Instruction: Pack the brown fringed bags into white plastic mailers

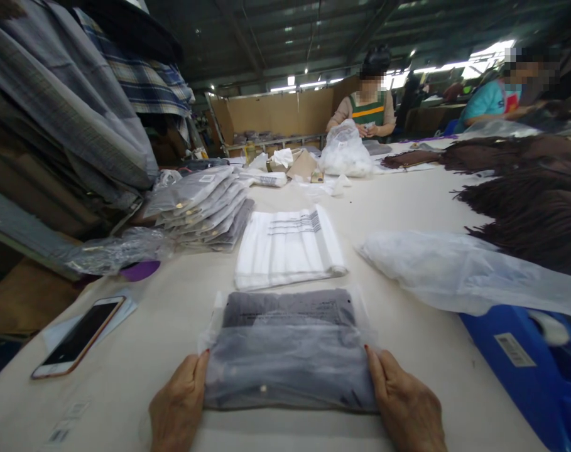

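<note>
Right, at the bottom centre of the frame it's the bagged grey cloth, flat on the pale table, with a hand at each end! The left hand has the bag's left edge pinched between thumb and fingers; over on the other side the right hand grips the right edge the same way, thumb uppermost. Grey shows through the cloudy plastic, dark print running across the upper part. Just above it, mid-frame, sits a stack of white bags with dark lettering, and to the left of that, a leaning pile of packed bundles. Lower left, a phone lies face up on some paper. Swing to the right side: clear plastic drapes over the edge of a blue holder with a barcode label, dark brown fringed cloth heaped above. Upper right of centre, a person in a green apron stands behind a bulging plastic bag.
</note>
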A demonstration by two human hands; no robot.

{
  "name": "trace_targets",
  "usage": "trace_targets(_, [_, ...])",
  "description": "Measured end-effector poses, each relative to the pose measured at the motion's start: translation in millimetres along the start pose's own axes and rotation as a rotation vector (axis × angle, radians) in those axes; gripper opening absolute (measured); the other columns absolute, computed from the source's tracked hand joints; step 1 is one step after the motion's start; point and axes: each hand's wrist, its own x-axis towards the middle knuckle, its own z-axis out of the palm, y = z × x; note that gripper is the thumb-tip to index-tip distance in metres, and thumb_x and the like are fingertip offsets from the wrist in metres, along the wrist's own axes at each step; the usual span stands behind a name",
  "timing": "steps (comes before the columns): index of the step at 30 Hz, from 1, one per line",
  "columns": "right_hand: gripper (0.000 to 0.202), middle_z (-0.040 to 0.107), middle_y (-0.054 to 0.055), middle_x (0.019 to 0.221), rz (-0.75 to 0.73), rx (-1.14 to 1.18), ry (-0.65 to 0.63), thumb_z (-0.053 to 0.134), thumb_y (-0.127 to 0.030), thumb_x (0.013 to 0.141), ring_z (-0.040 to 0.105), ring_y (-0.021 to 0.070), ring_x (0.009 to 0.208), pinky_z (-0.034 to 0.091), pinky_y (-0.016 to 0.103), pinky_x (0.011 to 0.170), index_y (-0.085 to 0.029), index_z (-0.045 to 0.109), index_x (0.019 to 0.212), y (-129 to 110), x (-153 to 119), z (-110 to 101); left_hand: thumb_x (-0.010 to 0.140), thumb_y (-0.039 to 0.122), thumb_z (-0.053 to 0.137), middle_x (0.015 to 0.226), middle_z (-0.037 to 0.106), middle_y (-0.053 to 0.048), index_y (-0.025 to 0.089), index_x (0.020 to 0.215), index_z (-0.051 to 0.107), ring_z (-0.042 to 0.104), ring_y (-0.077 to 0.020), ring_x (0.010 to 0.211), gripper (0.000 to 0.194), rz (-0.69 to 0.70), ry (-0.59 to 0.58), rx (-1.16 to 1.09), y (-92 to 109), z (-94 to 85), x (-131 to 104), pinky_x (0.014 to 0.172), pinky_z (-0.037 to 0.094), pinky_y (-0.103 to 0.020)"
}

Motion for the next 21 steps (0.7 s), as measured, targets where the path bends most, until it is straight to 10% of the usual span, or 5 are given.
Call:
trace_targets(4, [0.037,0.06,-0.003,0.062,-0.059,-0.149,0.038,0.034,-0.005,0.088,0.048,0.0105,0.04,0.023,0.027,0.044,-0.025,0.062,0.1,-6,2,-4,0.09,0.029,0.045,0.086,0.064,-0.012,0.008,0.108,0.054,0.063,-0.0231,0.074,0.03,-0.061,0.379,0.033,11,-22.1,8,0.061,0.047,-0.031])
trace_targets(6, [0.038,0.059,-0.003,0.061,-0.085,-0.176,0.06,0.035,-0.003,0.087,0.049,0.0105,0.041,0.023,0.028,0.045,-0.025,0.063,0.098,-8,4,-7,0.086,0.02,0.051,0.113,0.058,-0.02,0.004,0.131,0.035,0.055,-0.0306,0.106,0.05,0.118,0.519,-0.063,30,-37.3,15,0.085,0.046,-0.04])
trace_targets(11, [0.03,0.054,-0.005,0.05,-0.037,-0.111,0.093,0.035,-0.015,0.093,0.049,0.0104,0.036,0.02,0.028,0.043,-0.023,0.061,0.08,-7,6,-8,0.088,0.028,0.047,0.138,0.044,-0.007,0.022,0.139,0.028,0.031,-0.0298,0.131,0.055,0.83,0.243,-0.213,88,-41.8,36,0.108,0.022,-0.051])
trace_targets(21, [0.048,0.051,-0.001,0.041,0.301,0.002,0.188,0.025,-0.044,0.095,0.052,0.0175,0.038,0.024,0.027,0.043,-0.023,0.049,0.059,-12,15,-16,0.088,0.047,0.04,0.143,0.038,-0.008,0.027,0.141,0.024,0.031,-0.0269,0.131,0.059,0.802,0.258,-0.104,97,-6.2,47,0.11,0.003,-0.047])
